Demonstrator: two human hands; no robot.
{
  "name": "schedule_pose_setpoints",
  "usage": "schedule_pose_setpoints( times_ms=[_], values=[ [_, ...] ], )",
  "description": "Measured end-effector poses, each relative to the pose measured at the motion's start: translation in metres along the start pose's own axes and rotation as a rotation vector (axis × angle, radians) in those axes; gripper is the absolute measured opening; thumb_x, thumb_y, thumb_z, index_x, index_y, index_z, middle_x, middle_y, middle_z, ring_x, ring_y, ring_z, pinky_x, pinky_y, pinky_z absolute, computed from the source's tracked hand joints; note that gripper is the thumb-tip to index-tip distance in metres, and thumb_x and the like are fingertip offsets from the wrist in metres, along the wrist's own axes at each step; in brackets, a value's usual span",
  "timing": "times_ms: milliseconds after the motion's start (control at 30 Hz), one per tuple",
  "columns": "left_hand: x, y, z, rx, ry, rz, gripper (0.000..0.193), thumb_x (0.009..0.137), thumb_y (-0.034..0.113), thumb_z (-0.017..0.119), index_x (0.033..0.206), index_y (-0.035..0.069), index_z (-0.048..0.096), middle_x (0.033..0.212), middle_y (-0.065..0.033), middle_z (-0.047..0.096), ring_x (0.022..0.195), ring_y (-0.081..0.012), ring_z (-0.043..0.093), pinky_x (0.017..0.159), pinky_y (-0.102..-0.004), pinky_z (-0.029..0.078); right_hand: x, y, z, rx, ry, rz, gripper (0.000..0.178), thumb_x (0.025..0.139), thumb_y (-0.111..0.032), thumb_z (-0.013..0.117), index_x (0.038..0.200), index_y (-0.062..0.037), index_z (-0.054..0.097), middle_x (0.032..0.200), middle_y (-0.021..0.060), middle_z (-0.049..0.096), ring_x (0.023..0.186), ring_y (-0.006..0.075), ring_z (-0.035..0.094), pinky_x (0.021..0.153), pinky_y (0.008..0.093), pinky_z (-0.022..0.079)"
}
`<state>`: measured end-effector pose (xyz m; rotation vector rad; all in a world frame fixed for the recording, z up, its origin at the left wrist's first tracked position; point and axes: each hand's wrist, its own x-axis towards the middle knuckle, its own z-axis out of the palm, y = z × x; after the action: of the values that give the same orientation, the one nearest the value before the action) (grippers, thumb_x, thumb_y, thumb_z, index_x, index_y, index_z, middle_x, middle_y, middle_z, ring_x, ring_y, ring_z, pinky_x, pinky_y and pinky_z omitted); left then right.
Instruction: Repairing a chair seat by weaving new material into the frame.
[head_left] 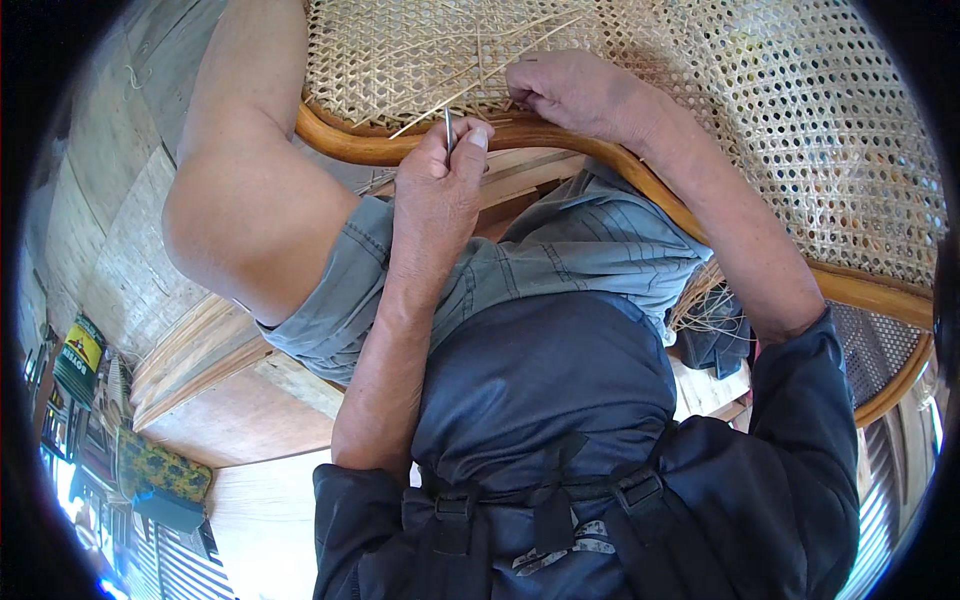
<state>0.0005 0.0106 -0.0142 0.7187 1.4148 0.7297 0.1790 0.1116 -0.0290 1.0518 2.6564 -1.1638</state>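
Note:
A woven cane panel (790,130) in a curved, varnished wooden frame (350,146) lies across my lap. My left hand (440,180) is at the frame's near edge, closed around a thin metal tool, perhaps an awl (449,128), whose shaft sticks up between thumb and fingers. To its right, my right hand (580,95) rests on the weave just inside the frame, fingers curled down and pinched. Whatever those fingertips hold is hidden. Several loose cane strands (470,82) cross over the weave between and beyond my hands.
My bare knee (225,225) presses near the frame's left side. Below it stands a pale wooden box (240,390). More loose strands (712,308) hang by my right hip, near another cane-mesh piece (880,350). A green and yellow container (80,360) stands at far left.

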Motion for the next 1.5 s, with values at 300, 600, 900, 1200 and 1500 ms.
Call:
schedule_pose_setpoints(
  times_ms=[300,600,900,1200,1500],
  values=[
    [0.002,-0.002,0.0,0.0,-0.003,-0.018,0.023,0.092,0.019,0.053,0.102,0.001,0.061,0.07,0.0042,0.048,0.054,-0.0009,0.039,0.048,-0.0157,0.031,-0.002,-0.009,-0.003,-0.078,-0.106,0.018,0.015,0.078,-0.006,0.054,0.093,-0.0034,0.056,0.089,0.0153,0.056,0.082,0.034,0.058,0.073,0.0411,0.048],
    [0.003,-0.004,0.001,0.045,-0.01,0.012,0.023,0.092,0.019,0.053,0.103,0.001,0.06,0.07,0.0038,0.049,0.054,-0.0013,0.038,0.048,-0.0161,0.031,0.0,0.009,0.004,0.066,-0.031,0.043,0.016,0.077,-0.007,0.057,0.092,-0.0033,0.059,0.085,0.0157,0.06,0.084,0.0334,0.06,0.071,0.0405,0.049],
    [0.004,-0.005,0.002,0.037,-0.013,0.031,0.022,0.092,0.019,0.054,0.102,0.001,0.06,0.069,0.0041,0.048,0.055,-0.0012,0.039,0.048,-0.0165,0.031,-0.006,-0.009,0.019,-0.153,0.13,0.033,0.014,0.076,-0.006,0.058,0.089,-0.0019,0.058,0.08,0.0153,0.061,0.078,0.0348,0.06,0.069,0.0386,0.049],
    [0.005,-0.007,0.001,0.052,-0.018,0.031,0.023,0.092,0.02,0.054,0.103,0.0,0.06,0.07,0.0041,0.048,0.056,-0.0014,0.039,0.049,-0.0161,0.032,0.005,0.011,-0.012,0.557,-0.132,0.467,0.011,0.084,-0.013,0.059,0.086,-0.0025,0.056,0.073,0.0056,0.059,0.057,0.0117,0.059,0.051,0.025,0.049],
    [0.005,-0.005,0.001,0.068,-0.012,0.012,0.023,0.092,0.02,0.053,0.103,0.001,0.06,0.071,0.0037,0.049,0.056,-0.0018,0.039,0.049,-0.0165,0.032,0.027,0.016,0.007,-0.072,-0.185,0.16,0.011,0.078,-0.006,0.057,0.087,-0.0025,0.061,0.074,0.0137,0.063,0.058,0.0239,0.063,0.051,0.034,0.051]
  ],
)
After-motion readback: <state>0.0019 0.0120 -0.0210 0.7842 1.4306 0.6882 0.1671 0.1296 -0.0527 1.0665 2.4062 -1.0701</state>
